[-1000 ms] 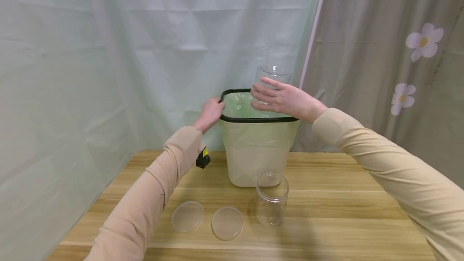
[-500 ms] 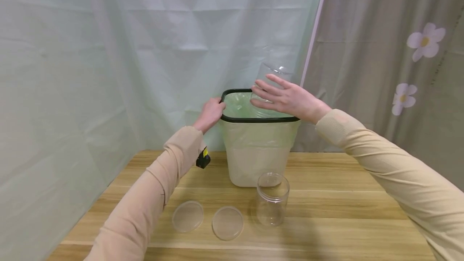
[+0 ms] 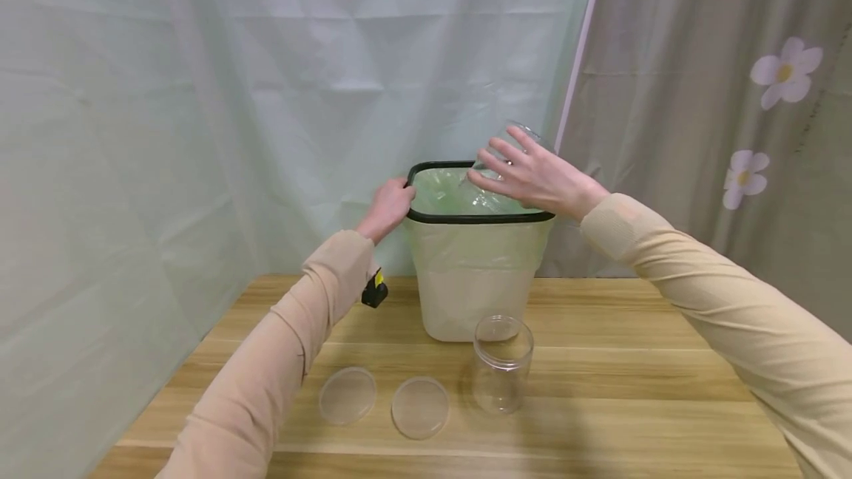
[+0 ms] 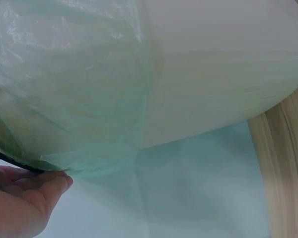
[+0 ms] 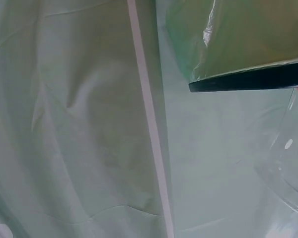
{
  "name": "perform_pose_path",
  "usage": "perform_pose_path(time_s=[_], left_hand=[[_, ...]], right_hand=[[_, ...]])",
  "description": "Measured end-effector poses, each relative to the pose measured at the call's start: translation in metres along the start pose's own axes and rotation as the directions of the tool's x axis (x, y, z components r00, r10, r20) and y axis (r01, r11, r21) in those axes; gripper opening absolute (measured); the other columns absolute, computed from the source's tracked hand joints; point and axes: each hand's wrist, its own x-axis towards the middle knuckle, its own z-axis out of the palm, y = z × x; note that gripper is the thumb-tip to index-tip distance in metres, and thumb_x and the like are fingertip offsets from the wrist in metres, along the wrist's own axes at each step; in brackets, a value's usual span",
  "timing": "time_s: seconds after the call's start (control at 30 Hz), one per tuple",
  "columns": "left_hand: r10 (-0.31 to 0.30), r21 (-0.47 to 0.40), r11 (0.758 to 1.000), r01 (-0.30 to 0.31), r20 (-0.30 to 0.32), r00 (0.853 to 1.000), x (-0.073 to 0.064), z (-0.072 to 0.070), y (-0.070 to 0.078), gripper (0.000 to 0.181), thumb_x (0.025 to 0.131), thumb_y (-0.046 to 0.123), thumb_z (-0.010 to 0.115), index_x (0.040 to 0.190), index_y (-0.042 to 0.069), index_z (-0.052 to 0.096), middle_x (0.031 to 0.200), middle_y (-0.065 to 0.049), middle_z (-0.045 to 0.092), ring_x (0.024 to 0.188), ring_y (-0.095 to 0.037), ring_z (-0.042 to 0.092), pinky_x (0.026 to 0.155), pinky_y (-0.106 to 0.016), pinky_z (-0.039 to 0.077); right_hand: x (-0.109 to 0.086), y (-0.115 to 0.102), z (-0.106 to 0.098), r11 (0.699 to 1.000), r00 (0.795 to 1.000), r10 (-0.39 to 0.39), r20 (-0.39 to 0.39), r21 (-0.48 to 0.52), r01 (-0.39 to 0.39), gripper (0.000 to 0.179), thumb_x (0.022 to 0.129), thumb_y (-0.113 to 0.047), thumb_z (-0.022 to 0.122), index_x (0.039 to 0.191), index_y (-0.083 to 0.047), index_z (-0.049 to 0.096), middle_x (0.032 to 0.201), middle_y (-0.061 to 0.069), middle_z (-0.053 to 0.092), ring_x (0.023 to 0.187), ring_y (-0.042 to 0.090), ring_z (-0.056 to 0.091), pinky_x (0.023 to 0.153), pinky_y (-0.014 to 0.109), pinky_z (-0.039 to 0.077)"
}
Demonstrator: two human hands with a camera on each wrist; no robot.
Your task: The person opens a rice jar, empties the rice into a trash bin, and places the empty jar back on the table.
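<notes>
A white trash bin [image 3: 469, 301] with a black rim and a pale green plastic liner [image 3: 433, 194] stands on the table. My left hand [image 3: 388, 207] grips the rim at its left side; the left wrist view shows the thumb and fingers [image 4: 52, 188] at the liner's edge. Above the bin's opening my right hand [image 3: 542, 179] holds a clear jar [image 3: 532, 135], spread fingers around its side. That jar is tilted, its upper end leaning right and its lower end pointing left into the opening. Part of it appears in the right wrist view as clear plastic or glass [image 5: 288, 153].
Another clear jar [image 3: 502, 372] stands upright in front of the bin. Two clear round lids [image 3: 348, 396] lie flat to its left on the wooden table [image 3: 632, 390]. Pale curtains hang behind, one with flowers [image 3: 742, 179] at the right.
The jar in my right hand has gone from nearly upright to clearly tilted, its top swinging right. The right hand has turned with it. My left hand stays on the rim.
</notes>
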Motion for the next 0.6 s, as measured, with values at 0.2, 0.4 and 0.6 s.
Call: perform_pose_path(time_s=[0.2, 0.4, 0.6], left_hand=[[0.000, 0.021, 1.000, 0.000, -0.008, 1.000, 0.001, 0.000, 0.002, 0.018, 0.089, 0.010, 0.034, 0.071, 0.006, 0.037, 0.070, -0.009, 0.035, 0.064, -0.021, 0.035, 0.057, -0.028, 0.030], [-0.003, 0.035, 0.999, 0.003, -0.010, 1.000, 0.001, -0.001, 0.003, 0.019, 0.090, 0.009, 0.035, 0.071, 0.006, 0.036, 0.070, -0.009, 0.035, 0.065, -0.022, 0.035, 0.057, -0.029, 0.030], [-0.004, 0.029, 1.000, 0.004, -0.004, 1.000, 0.000, 0.001, 0.004, 0.019, 0.090, 0.010, 0.035, 0.071, 0.006, 0.037, 0.069, -0.009, 0.035, 0.064, -0.021, 0.035, 0.056, -0.029, 0.030]], right_hand=[[0.003, 0.002, 0.002, 0.992, 0.997, 0.062, -0.047, 0.112, -0.057, 0.062, 0.062, -0.014, 0.067, 0.119, -0.006, 0.044, 0.101, 0.020, 0.047, 0.095, 0.039, 0.045, 0.085, 0.051, 0.035], [0.010, 0.003, -0.001, 0.996, 0.999, -0.022, 0.037, 0.086, 0.019, 0.064, 0.070, -0.006, 0.071, 0.127, -0.007, 0.041, 0.112, 0.022, 0.045, 0.104, 0.040, 0.041, 0.092, 0.052, 0.029], [0.010, 0.006, -0.004, 0.996, 0.998, -0.026, 0.060, 0.087, 0.021, 0.072, 0.069, -0.003, 0.074, 0.132, -0.009, 0.039, 0.121, 0.021, 0.042, 0.111, 0.039, 0.037, 0.099, 0.052, 0.018]])
